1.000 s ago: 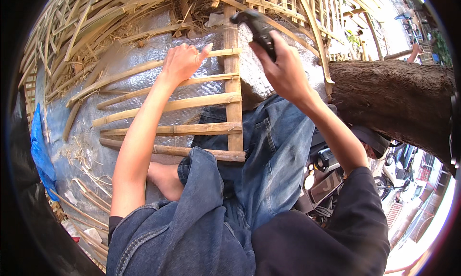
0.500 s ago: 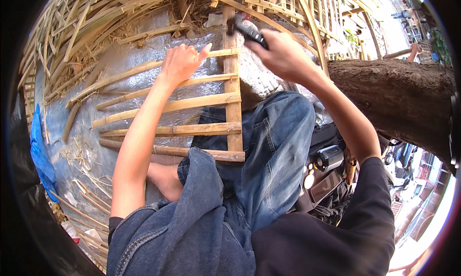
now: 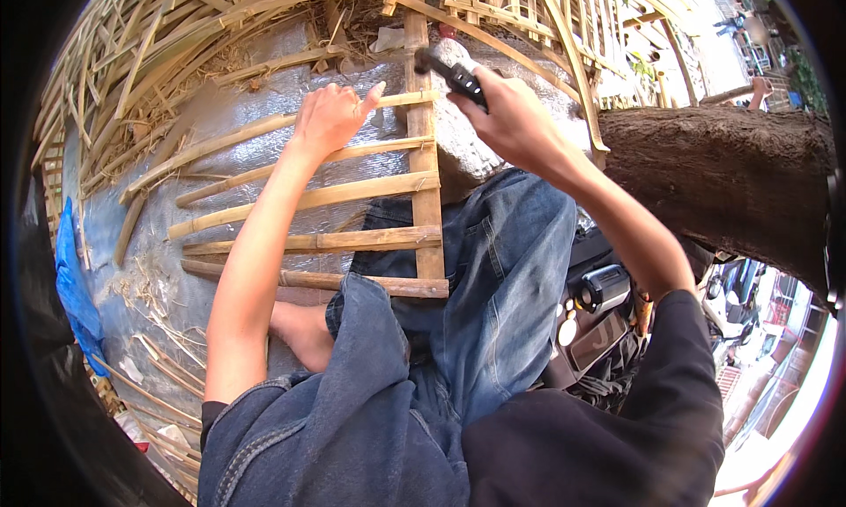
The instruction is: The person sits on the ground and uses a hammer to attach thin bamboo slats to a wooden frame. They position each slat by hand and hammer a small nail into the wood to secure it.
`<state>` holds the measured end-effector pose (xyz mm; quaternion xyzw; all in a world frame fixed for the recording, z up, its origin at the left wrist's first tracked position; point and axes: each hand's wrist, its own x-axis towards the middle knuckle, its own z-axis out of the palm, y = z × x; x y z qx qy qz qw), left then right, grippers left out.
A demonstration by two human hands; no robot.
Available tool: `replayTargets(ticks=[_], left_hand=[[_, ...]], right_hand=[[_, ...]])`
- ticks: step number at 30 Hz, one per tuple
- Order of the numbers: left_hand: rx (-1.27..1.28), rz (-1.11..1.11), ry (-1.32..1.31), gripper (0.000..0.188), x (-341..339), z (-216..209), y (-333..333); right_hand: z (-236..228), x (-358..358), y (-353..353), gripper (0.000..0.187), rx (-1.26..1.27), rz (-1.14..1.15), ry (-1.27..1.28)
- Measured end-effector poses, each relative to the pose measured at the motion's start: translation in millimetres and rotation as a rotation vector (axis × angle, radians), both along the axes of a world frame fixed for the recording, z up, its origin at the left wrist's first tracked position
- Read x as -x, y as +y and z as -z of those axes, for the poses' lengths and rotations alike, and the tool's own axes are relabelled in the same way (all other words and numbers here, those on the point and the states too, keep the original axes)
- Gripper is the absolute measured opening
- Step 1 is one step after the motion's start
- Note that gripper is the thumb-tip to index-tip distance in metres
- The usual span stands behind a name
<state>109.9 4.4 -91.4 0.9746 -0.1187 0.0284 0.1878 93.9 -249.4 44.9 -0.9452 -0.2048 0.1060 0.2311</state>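
Note:
My left hand (image 3: 330, 119) is closed around the farthest of several bamboo slats (image 3: 407, 100), thumb raised along its top. That slat's right end lies across a long flat bamboo strip (image 3: 425, 207), which runs from near my legs to the far side. My right hand (image 3: 513, 115) grips the black handle of a hammer (image 3: 464, 85). The hammer's dark head hangs just above the strip, slightly beyond the slat's end. Nearer slats (image 3: 388, 190) lie side by side with their right ends on the same strip.
A bamboo lattice and loose strips (image 3: 159, 66) fill the far left. A pale stone block (image 3: 467, 141) sits right of the strip. On the right are a thick log (image 3: 705, 167) and a dark bag with a black cylindrical device (image 3: 604, 288). Blue sheeting (image 3: 75, 287) lies far left.
My right hand has brought the hammer slightly down and nearer to the slat's end. The left hand stays on the same slat, almost unmoved.

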Motion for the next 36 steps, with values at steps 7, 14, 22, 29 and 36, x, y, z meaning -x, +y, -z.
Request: replayTargets(ticks=[7,14,22,29,36], left_hand=[[0.047,-0.002,0.033,0.084,-0.3,-5.0,-1.1],[-0.017,-0.006,-0.031,0.082,0.8,-3.2,-2.5],[0.051,0.014,0.034,0.082,-3.2,-7.6,-4.9],[0.053,0.016,-0.024,0.082,-1.8,-3.8,-1.5],[0.014,0.041,0.019,0.081,-3.5,-2.1,-3.4]], right_hand=[[-12.1,-6.3,3.3,0.035,0.168,-0.021,0.07],[-10.8,-5.1,4.2,0.03,0.191,-0.044,0.107],[11.4,-10.5,-8.0,0.038,0.113,-0.032,0.007],[-1.3,-6.5,-0.5,0.03,0.173,-0.089,0.091],[11.2,-2.3,-5.0,0.031,-0.158,-0.021,-0.152]])
